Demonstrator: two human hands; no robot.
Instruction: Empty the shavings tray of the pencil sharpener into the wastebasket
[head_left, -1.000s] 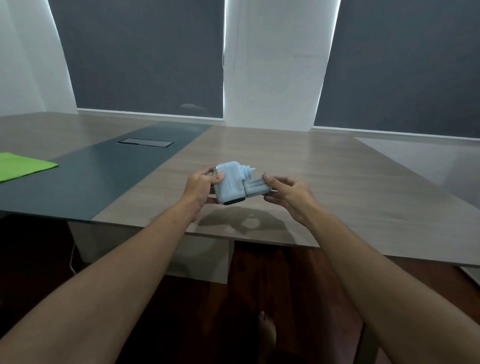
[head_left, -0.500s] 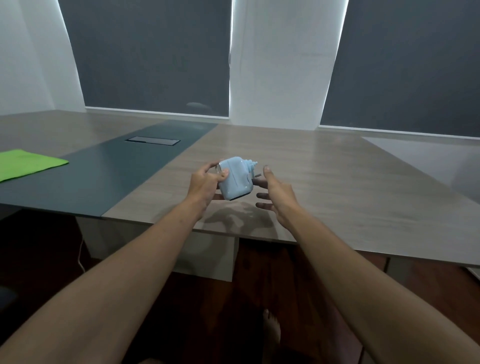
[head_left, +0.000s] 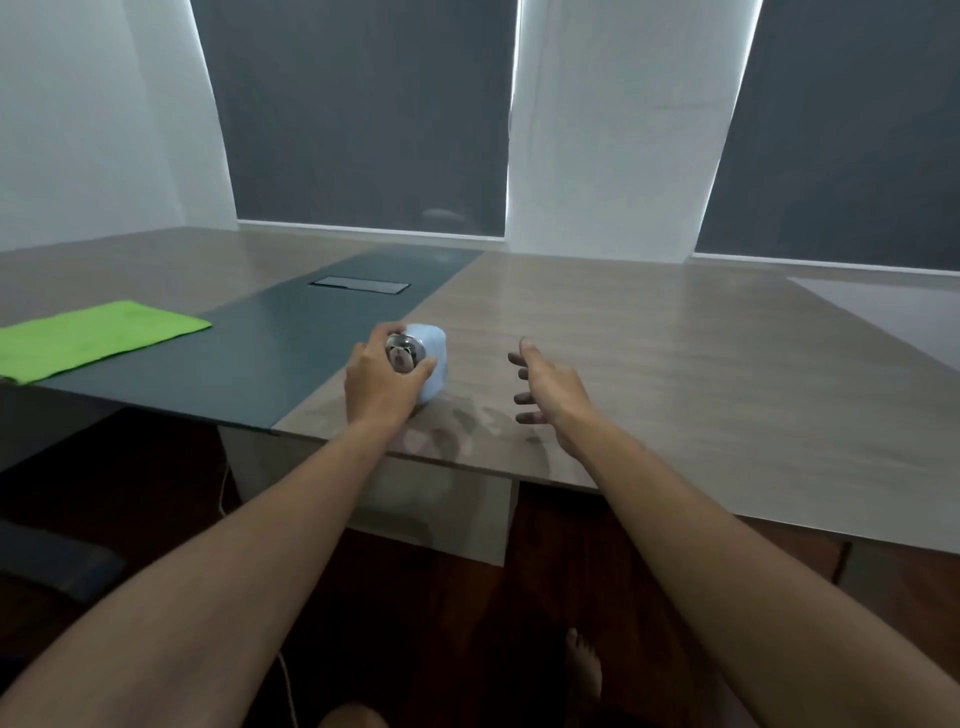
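A pale blue pencil sharpener (head_left: 434, 364) stands near the front edge of the wooden table (head_left: 675, 364), its round metal face turned toward me. My left hand (head_left: 382, 384) grips it from the left and front, fingers wrapped around its near side. My right hand (head_left: 550, 387) hovers to the right of it, a hand's width away, fingers spread and holding nothing. The shavings tray cannot be made out as a separate part. No wastebasket is in view.
A green cloth (head_left: 93, 338) lies at the table's left. A dark inlay strip with a cable hatch (head_left: 359, 285) runs down the table's middle-left. A dark chair arm (head_left: 57, 566) sits low left. My bare foot (head_left: 584, 670) is on the dark floor below.
My right hand let go and drew away to the right with fingers spread. My left hand brought the sharpener down onto the table and turned its metal face toward me.
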